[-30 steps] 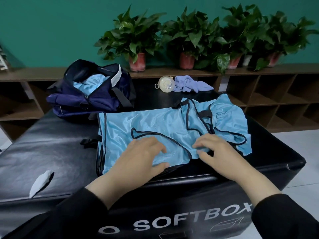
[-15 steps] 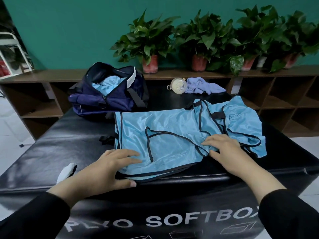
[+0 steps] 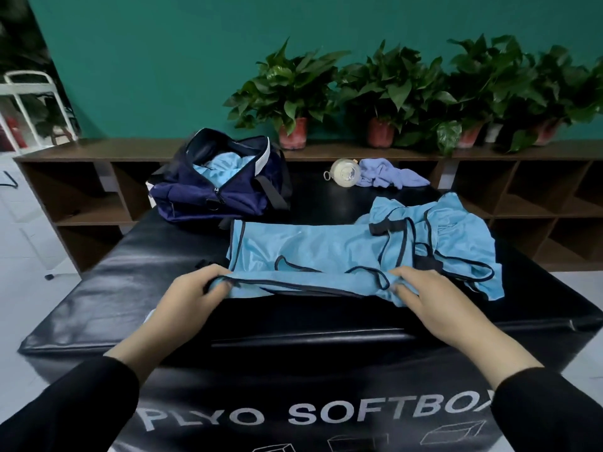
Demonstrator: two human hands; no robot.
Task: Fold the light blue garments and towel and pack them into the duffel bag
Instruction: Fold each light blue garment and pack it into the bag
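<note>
Head view: both hands' grip pinches the black-trimmed light blue garment's (image 3: 326,252) folded near edge.

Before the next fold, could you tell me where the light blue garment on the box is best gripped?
Probably along its near hem, coming from the person's side. The light blue garment lies flat and lengthwise, with that edge already lifted; the left hand pinches its left corner and the right hand holds it farther right, so it can roll away evenly.

White capitals reading "PLYO SOFTBO" run across the near side face of the black padded box (image 3: 293,380). The last letters are cut off behind a sleeve. No other writing is legible.
</note>
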